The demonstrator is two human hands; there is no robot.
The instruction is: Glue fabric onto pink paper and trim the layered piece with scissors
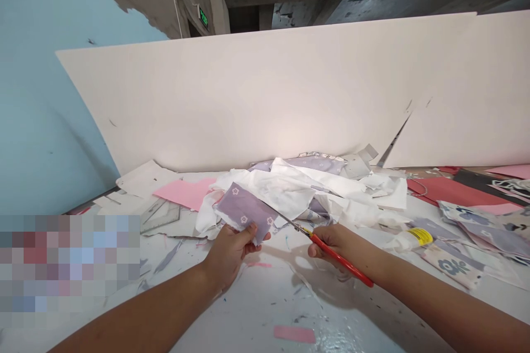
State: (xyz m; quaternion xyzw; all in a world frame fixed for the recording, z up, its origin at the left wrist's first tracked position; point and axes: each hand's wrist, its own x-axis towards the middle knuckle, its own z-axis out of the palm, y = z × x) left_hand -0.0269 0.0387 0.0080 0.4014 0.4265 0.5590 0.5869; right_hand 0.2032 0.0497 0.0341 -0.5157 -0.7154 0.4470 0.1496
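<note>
My left hand (230, 248) is closed on a piece of purple cloth with small white flowers (242, 210), holding it up off the white table (265, 309). My right hand (337, 242) grips red-handled scissors (331, 252), whose metal blades reach left to the right edge of the purple cloth. Just behind both hands lies a heap of white and purple fabric scraps (306, 185).
A pink sheet (184, 192) lies at the back left and a small pink strip (294, 333) near the front. A white tube with a yellow label (409, 238) and patterned fabric pieces (476, 231) sit to the right. Red and black sheets (451, 187) lie far right. White boards (265, 99) lean behind the table.
</note>
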